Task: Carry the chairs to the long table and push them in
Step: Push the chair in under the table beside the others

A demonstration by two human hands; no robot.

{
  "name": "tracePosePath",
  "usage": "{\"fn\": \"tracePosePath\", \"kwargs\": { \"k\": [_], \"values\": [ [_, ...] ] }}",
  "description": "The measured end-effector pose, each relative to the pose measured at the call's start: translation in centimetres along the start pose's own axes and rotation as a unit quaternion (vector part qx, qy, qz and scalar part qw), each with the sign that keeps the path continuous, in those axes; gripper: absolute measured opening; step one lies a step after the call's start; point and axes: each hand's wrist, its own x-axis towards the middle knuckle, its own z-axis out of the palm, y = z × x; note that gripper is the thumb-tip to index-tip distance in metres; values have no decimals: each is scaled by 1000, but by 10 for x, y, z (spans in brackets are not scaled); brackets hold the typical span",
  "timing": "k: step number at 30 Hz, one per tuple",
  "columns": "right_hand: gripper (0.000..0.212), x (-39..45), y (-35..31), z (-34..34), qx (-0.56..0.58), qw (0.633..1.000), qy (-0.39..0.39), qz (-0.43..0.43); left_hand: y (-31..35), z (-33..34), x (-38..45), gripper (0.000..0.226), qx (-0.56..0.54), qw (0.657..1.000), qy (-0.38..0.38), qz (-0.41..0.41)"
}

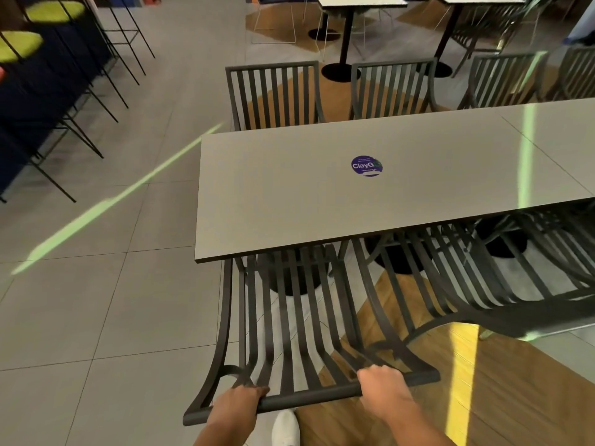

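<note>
both hands [240, 401] gripping chair [299, 320]; long table [289, 194]

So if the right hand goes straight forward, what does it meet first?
Probably the table edge. The right hand grips the chair top rail, pointing toward the table; only chair slats lie between. Depth is unclear.

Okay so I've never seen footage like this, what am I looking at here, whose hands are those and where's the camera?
There is no machine here. The one picture comes from a wide-angle camera worn on a person's head, looking forward and down, so the hands at the bottom are that person's own. The left hand and the right hand each have a grip on the top rail of a dark slatted chair, whose seat end sits under the near edge of the long table. On the tabletop lies only a round purple sticker. Another chair stands to its right, and more chairs line the far side. A white shoe shows between the arms.
</note>
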Motion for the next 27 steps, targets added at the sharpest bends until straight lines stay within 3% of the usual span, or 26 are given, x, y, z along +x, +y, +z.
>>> {"fn": "tracePosePath", "kwargs": {
  "k": [11, 18, 27],
  "values": [
    [23, -14, 43, 16, 3, 1000, 8, -29, 50, 16, -12, 62, -2, 999, 27, -33],
    [24, -22, 94, 28, 5, 998, 19, -55, 97, 36, -20, 53, -21, 994, 68, -83],
    [24, -7, 133, 20, -25, 995, 26, -93, 111, 34, -7, 53, -23, 991, 74, -111]
  ]
}}
